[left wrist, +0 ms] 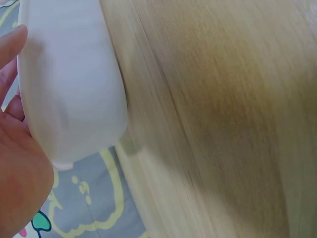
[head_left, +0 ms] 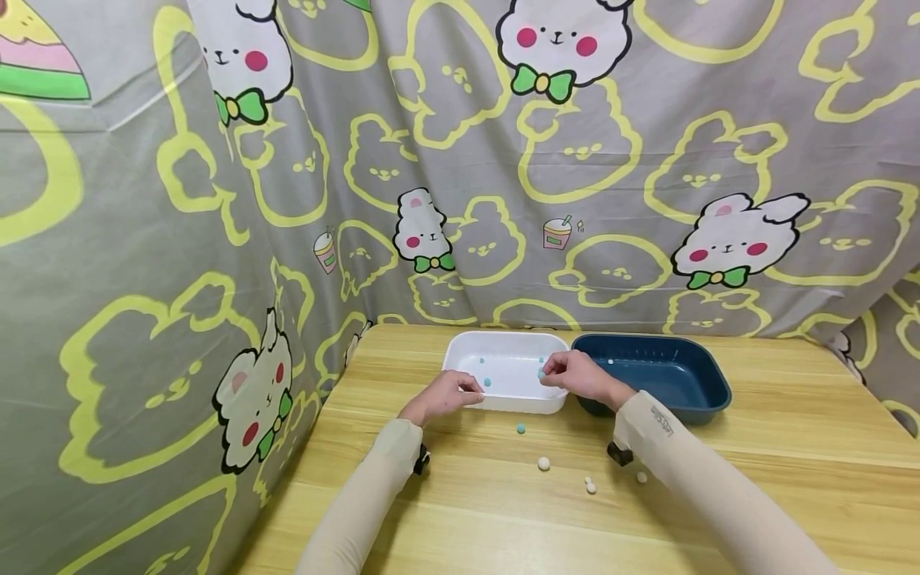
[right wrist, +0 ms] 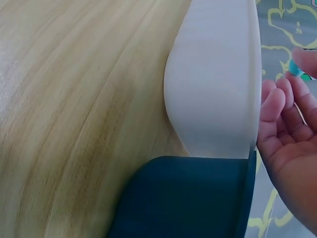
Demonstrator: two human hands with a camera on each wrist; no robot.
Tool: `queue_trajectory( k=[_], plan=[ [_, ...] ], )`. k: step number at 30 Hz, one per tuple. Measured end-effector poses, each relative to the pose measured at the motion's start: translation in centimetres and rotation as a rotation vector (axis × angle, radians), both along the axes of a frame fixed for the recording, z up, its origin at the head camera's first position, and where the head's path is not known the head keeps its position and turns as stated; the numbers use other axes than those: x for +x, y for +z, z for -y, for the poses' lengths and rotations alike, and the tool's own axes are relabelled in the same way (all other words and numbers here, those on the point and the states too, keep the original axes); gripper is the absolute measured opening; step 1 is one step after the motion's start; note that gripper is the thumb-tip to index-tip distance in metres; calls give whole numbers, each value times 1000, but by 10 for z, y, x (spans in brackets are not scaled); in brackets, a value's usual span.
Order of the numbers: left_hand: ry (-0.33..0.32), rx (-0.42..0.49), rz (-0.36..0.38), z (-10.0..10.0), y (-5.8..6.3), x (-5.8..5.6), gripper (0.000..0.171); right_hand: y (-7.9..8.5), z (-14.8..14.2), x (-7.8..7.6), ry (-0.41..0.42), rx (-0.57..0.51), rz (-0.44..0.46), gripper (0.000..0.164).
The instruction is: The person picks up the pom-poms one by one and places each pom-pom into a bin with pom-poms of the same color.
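Observation:
My right hand is over the right end of a white plastic basin. Its thumb and index finger pinch a small teal ball, seen above the rim in the right wrist view. At the basin's front left, my left hand holds the rim, with the thumb on the near side and the other fingers partly hidden behind the wall in the left wrist view. Inside the basin lie a teal ball and a smaller one. Another teal ball rests on the table before it.
A dark blue basin stands against the white one's right side, with a small white ball in it. Several white balls, among them a larger one, lie on the wooden table. A patterned curtain hangs behind.

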State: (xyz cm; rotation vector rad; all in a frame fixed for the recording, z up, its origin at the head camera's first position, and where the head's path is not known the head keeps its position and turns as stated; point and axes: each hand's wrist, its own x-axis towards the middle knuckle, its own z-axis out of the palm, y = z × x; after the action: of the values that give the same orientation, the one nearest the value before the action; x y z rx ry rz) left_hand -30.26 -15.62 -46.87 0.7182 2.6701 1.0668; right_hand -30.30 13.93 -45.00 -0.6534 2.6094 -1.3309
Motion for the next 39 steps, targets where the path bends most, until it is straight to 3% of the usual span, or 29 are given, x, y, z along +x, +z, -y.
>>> queue_trajectory(
  k=[16,39],
  plan=[
    [-11,-3,-1,0,0,0,8,-4,-1,-17,-95,-17,62,14],
    [-11,-7,-7,-1,0,1,8,0,0,-33,-142,-89,193,24]
  ],
)
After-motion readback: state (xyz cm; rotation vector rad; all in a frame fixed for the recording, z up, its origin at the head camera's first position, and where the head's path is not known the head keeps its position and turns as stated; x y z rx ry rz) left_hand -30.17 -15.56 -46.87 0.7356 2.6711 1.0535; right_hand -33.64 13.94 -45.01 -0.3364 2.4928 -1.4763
